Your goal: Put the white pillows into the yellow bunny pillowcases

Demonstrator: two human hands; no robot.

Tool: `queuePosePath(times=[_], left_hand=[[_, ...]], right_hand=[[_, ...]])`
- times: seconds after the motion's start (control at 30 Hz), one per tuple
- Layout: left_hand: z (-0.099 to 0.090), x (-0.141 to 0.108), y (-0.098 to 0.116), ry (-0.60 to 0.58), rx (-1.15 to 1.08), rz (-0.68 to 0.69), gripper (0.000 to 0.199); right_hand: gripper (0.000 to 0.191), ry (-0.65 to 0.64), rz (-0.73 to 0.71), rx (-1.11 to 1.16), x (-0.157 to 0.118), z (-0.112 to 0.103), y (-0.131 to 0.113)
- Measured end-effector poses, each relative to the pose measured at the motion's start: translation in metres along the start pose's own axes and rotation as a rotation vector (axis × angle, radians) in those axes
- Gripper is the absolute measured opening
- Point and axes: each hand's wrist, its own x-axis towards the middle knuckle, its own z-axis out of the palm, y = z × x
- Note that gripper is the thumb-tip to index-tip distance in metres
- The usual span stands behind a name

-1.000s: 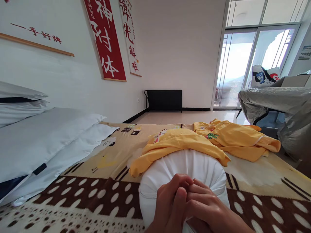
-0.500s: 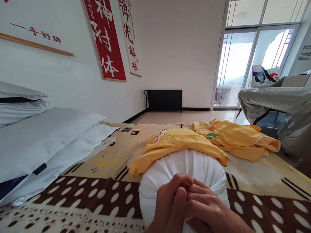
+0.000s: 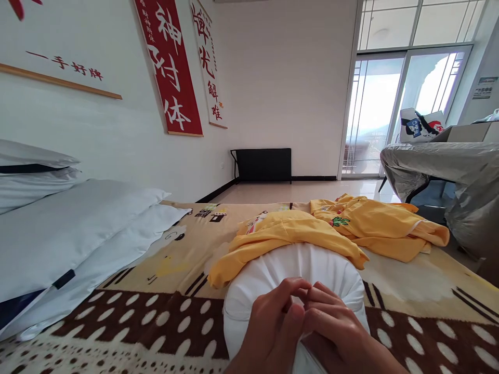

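In the head view my left hand (image 3: 275, 322) and my right hand (image 3: 331, 322) meet low in the middle, over the near part of a plump white cushion (image 3: 312, 259). Both have curled fingers, and their fingertips come together. What lies between the fingers, if anything, is hidden; a pale strip shows below them. Gathered folds run across the top of the cushion. Yellow cloth (image 3: 280, 228) with a printed picture rests against its far side. A second yellow cloth (image 3: 378, 221), crumpled, lies farther right.
A patterned blanket (image 3: 171, 306) spreads under everything. White pillows (image 3: 97, 223) are piled on the left. A plastic-covered table (image 3: 436, 153) with boxes stands at the right. A black folded panel (image 3: 263, 165) leans on the back wall, beside sliding glass doors (image 3: 374, 114).
The fingers have loosened slightly, and a small gap now shows between the hands. The view has tilted up a little. The cushion and yellow cloths stay in place.
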Motion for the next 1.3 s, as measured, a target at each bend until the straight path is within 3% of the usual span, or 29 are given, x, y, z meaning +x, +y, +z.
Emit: queuePosePath(times=[0.1,0.17,0.33,0.47,0.53,0.6,0.7,0.8,0.9,1.0,1.1,1.2,1.3], left_hand=[[-0.015,0.018,-0.002,-0.244,0.108,0.040,0.031],[-0.027,0.031,-0.005,-0.341,0.153,0.058,0.029],[-0.060,0.052,-0.019,-0.311,0.212,0.072,0.031],[-0.059,0.059,-0.038,-0.367,0.292,0.114,0.034],[-0.047,0.060,-0.052,-0.274,0.291,0.209,0.033],[-0.032,0.059,-0.068,-0.101,0.264,0.266,0.032],[-0.016,0.057,-0.087,0.132,0.176,0.243,0.035],[-0.016,0.054,-0.090,0.272,0.102,0.192,0.039],[-0.034,0.051,-0.071,0.363,0.022,0.100,0.041],[-0.059,0.045,-0.040,0.370,-0.102,-0.099,0.048],[-0.079,0.039,-0.022,0.398,-0.085,-0.295,0.051],[-0.086,0.041,-0.028,0.384,0.025,-0.354,0.040],[-0.077,0.053,-0.049,0.195,0.164,-0.300,0.037]], right_hand=[[0.017,0.054,0.095,0.013,0.000,-0.008,0.004],[0.018,0.092,0.171,0.011,-0.003,-0.014,0.011],[0.023,0.221,0.345,0.065,-0.010,-0.032,0.035],[0.023,0.379,0.383,0.153,-0.011,-0.040,0.051],[0.023,0.435,0.383,0.169,-0.009,-0.037,0.058],[0.026,0.468,0.382,0.164,-0.006,-0.028,0.062],[0.031,0.485,0.389,0.153,0.002,-0.014,0.058],[0.029,0.488,0.374,0.119,0.019,-0.011,0.036],[0.024,0.481,0.310,0.118,0.053,-0.024,0.005],[0.020,0.421,0.273,0.201,0.101,-0.042,-0.019],[0.017,0.254,0.272,0.287,0.149,-0.051,-0.022],[0.016,0.120,0.332,0.403,0.179,-0.048,0.004],[0.018,0.071,0.446,0.545,0.177,-0.034,0.052]])
